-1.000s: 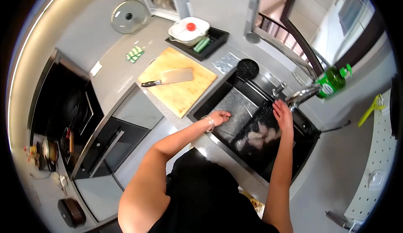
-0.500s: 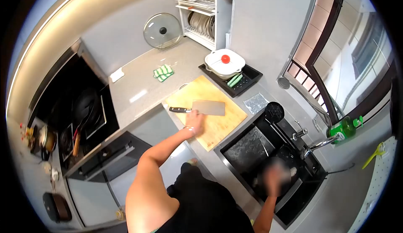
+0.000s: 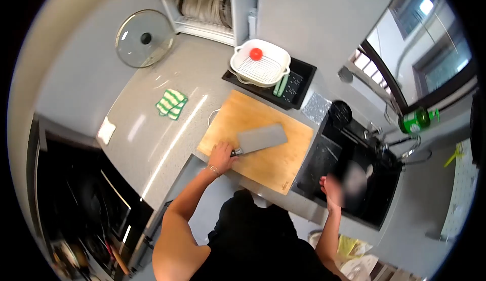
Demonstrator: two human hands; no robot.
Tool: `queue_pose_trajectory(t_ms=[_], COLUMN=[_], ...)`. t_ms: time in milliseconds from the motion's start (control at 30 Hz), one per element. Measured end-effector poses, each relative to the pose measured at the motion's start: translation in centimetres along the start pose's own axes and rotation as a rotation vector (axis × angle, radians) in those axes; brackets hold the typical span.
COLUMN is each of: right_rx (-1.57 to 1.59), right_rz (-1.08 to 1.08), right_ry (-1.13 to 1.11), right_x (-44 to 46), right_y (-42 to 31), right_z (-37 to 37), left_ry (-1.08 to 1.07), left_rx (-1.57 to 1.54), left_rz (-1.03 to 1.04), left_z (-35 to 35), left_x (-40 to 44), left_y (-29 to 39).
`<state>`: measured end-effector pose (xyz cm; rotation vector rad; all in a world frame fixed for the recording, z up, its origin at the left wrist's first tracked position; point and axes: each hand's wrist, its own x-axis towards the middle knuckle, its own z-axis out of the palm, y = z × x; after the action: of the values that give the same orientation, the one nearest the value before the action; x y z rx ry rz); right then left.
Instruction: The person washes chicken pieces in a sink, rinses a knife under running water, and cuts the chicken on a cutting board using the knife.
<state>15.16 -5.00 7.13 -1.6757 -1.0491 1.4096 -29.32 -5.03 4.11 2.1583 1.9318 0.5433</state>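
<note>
Spotting black sink (image 3: 319, 159) on the right | seeing cutting board (image 3: 273, 169) just beside it | catching cleaver (image 3: 263, 138) resting on the board | wrapping left hand (image 3: 220, 155) around its handle (image 3: 236, 152) | hovering blurred right hand (image 3: 330, 189) over sink, being unable to tell its grip

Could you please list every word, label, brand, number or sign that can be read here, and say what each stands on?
No text can be read in this view.
Green bottle: it has a label, too small and blurred to read.
Cutting board: a small dark mark near one corner, too small to make out.
Cleaver: no legible lettering on the blade.
</note>
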Motion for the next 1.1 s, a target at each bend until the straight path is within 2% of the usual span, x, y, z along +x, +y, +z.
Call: queue_pose_trajectory(t_ms=[167, 267, 400, 667, 800, 867, 933, 1000, 1067, 1100], right_rx=[-0.003, 0.106, 0.204, 0.117, 0.209, 0.084, 0.171, 0.124, -0.207, -0.196], right_rz=[0.094, 0.128, 0.103, -0.111, -0.124, -0.108, -0.183, 0.02, 0.111, 0.121], right_ry=[0.087, 0.176, 0.263, 0.06, 0.174, 0.242, 0.323, 0.466, 0.584, 0.548], right_x=[-3.1, -4.3, -3.8, -1.7, -1.8, -2.0, -0.8, 0.6, 3.5, 4.7], right_y=[1.9, 3.6, 4.8, 2.7, 6.0, 7.2, 11.0, 13.2, 17.1, 18.0], right_z=[-0.3, -1.6, -1.8, -0.6, -4.6, -8.5, -13.2, -17.5, -20.7, -21.1], left_ry=[0.11, 0.228, 0.245, 0.234, 0.195, 0.188, 0.196, 0.167, 0.158, 0.16], left_rx=[-0.061, -0.102, -0.105, -0.072, -0.07, -0.066, -0.044, -0.058, -0.039, -0.011], left_rz=[-0.02, -0.089, -0.095, 0.009, 0.039, 0.036, 0.029, -0.027, -0.07, -0.083], left_z=[-0.5, -2.1, -3.3, -1.6, 0.5, 1.6, 2.4, 2.6, 2.8, 2.9], left_x=[-1.6, -2.8, -2.9, 0.3, 1.4, 1.6, 1.8, 2.1, 2.4, 2.6], left_y=[-2.9, -4.2, -5.0, -0.5, 1.2, 2.2, 2.9, 3.9, 4.8, 5.0])
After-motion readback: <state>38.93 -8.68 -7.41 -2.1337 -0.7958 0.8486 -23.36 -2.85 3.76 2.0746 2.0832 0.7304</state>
